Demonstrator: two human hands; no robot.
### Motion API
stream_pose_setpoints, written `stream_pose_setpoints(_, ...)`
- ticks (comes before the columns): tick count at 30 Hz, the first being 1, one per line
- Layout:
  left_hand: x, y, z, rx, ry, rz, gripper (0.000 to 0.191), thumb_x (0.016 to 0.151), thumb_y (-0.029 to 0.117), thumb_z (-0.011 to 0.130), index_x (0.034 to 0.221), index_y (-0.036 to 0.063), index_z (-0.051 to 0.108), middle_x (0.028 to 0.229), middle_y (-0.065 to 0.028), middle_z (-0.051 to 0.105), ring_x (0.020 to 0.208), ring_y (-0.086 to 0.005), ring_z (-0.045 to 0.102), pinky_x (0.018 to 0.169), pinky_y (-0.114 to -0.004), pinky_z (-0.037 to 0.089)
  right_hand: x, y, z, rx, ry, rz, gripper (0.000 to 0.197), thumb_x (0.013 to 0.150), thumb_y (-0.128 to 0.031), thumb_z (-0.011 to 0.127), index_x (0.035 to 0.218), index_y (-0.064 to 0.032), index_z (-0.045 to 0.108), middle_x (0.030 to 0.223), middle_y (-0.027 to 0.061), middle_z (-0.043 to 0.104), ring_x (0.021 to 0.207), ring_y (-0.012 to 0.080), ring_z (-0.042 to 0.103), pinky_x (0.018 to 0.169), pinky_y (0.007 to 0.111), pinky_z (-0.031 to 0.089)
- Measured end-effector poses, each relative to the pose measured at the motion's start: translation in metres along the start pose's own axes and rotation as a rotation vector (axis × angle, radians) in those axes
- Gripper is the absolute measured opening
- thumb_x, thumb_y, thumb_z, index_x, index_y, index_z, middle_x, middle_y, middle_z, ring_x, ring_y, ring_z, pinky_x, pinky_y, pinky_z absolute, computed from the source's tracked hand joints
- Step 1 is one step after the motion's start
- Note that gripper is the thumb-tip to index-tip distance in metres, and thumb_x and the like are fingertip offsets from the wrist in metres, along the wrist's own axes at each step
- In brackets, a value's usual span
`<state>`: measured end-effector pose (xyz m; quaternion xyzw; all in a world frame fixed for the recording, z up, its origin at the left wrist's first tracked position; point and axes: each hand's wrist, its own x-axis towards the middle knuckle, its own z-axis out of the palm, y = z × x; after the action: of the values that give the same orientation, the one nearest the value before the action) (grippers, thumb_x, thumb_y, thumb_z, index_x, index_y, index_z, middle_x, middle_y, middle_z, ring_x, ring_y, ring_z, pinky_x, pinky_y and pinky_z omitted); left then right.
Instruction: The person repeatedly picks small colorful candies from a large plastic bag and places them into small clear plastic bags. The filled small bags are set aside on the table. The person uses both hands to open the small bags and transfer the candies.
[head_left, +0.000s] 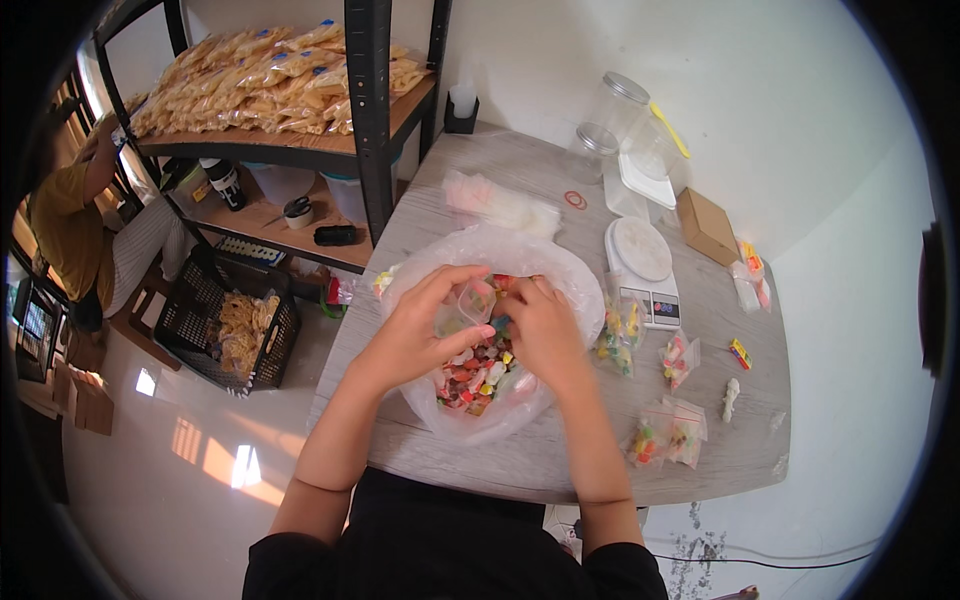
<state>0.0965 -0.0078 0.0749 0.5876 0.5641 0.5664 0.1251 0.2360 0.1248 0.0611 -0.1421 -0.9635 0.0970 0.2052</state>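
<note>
Before me on the grey wood-look table stands a large clear plastic bag (574, 262) with its mouth spread wide, and wrapped candies (472, 379) of many colours lie inside. My left hand (420, 322) holds a small clear plastic bag or cup (476, 301) over them, thumb and fingers around it. Beside it my right hand (544, 330) reaches in with bent fingers at the candies; its fingertips are partly hidden, so what it grips cannot be told. Small filled candy bags (621, 337) lie just right of the big bag, and more filled zip bags (667, 435) near the front edge.
A digital kitchen scale (641, 262), clear jars (592, 150), a cardboard box (706, 225) and a stack of empty plastic bags (502, 202) are on the table. To the left are a metal shelf (369, 112) with bagged snacks and a black crate (210, 330). A person (75, 225) sits at far left.
</note>
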Motion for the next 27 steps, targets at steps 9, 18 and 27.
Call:
stream_pose_setpoints(9,0.0,-0.001,0.001,0.047,-0.016,0.009,0.057,0.07,0.014,0.076,0.121,0.0035,0.051,0.103,-0.0087,0.059,0.089,-0.02,0.055,0.082,-0.031,0.043,-0.002,-0.012,-0.065,0.395,0.224,0.08,0.026,0.079,-0.001,0.061,0.104,-0.0032,0.064,0.086,0.0094,0.059,0.076,0.0204,0.057,0.067,0.029,0.045)
stream_pose_setpoints(18,-0.001,0.002,0.004,0.145,-0.063,0.066,0.055,0.073,0.015,0.074,0.122,0.0032,0.05,0.113,-0.0146,0.056,0.104,-0.0301,0.054,0.089,-0.036,0.042,0.001,-0.035,-0.052,0.485,0.203,-0.032,0.038,0.079,0.0,0.061,0.117,-0.0041,0.057,0.098,0.0125,0.062,0.082,0.0214,0.06,0.069,0.03,0.047)
stream_pose_setpoints(27,-0.001,-0.001,-0.003,0.015,0.064,0.022,0.052,0.076,0.008,0.068,0.124,0.0008,0.048,0.11,-0.011,0.056,0.1,-0.0199,0.053,0.088,-0.031,0.041,0.01,-0.001,-0.01,0.211,0.161,0.013,0.024,0.074,0.001,0.062,0.097,-0.0044,0.064,0.088,0.0111,0.062,0.079,0.0278,0.06,0.072,0.034,0.049)
